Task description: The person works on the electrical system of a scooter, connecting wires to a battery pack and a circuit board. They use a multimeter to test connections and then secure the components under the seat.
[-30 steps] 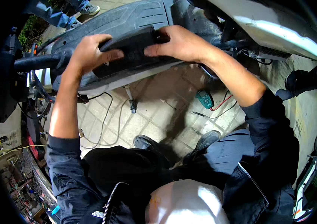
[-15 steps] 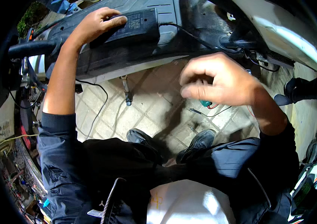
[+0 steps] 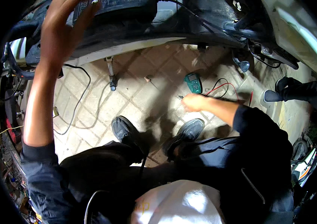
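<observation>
Right hand down by the meter, left up at the box

A second ago both hands were on the black box [image 3: 125,9]; since then the right hand [image 3: 193,102] has come off it and dropped to the paving [image 3: 136,100], just beside the green meter [image 3: 193,83]. Its fingers are bunched around or against a dark, thin tip, probably a probe [image 3: 180,97]; whether they are closed on it cannot be told. The left hand [image 3: 57,37] is at the top edge, blurred, over the left end of the box, and I cannot tell if it grips, rests or is clear. To my eye, the work is now split between the box and the meter.

The box lies on the scooter's deck [image 3: 166,15], partly cut off by the top of the view. It is dark, blocky hard plastic, with a thin black cable [image 3: 182,6] leaving its right end. The meter is a rounded slab with a small screen and a dial, flat on the paving; a glossy red lead [image 3: 236,91] loops away beside a black one. The paving is pale, gritty brick in slanting rows, and the stand [image 3: 110,72] is a narrow metal rod with a blunt foot
</observation>
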`<state>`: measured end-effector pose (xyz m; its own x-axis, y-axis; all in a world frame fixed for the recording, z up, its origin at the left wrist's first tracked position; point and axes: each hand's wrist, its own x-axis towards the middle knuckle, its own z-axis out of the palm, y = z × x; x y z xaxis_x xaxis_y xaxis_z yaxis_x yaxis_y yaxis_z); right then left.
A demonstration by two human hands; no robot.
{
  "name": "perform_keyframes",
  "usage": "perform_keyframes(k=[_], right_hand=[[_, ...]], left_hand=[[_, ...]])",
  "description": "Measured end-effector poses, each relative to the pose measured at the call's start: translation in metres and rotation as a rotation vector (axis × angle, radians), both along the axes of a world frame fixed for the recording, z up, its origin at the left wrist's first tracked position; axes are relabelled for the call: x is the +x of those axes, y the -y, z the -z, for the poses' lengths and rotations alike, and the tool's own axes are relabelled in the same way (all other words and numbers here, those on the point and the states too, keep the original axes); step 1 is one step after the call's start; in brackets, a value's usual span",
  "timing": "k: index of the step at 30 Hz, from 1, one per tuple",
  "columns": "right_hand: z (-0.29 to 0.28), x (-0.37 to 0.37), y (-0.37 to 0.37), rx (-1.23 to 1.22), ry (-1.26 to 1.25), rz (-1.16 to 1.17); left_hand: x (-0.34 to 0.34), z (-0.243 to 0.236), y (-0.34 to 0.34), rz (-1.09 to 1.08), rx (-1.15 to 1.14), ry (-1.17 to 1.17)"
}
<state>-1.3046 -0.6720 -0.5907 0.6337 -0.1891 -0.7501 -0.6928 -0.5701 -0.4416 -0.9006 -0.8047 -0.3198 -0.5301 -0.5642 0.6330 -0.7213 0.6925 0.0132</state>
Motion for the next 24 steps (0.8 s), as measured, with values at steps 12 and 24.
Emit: perform_keyframes(k=[12, 24], right_hand=[[0.04, 0.003, -0.099, -0.137, 0.009, 0.188], [0.053, -0.007, -0.124, -0.292, 0.105, 0.791]], left_hand=[[-0.062, 0.133, -0.182, 0.462, 1.126, 0.144], [-0.108, 0.167, -0.13, 0.446, 1.364, 0.38]])
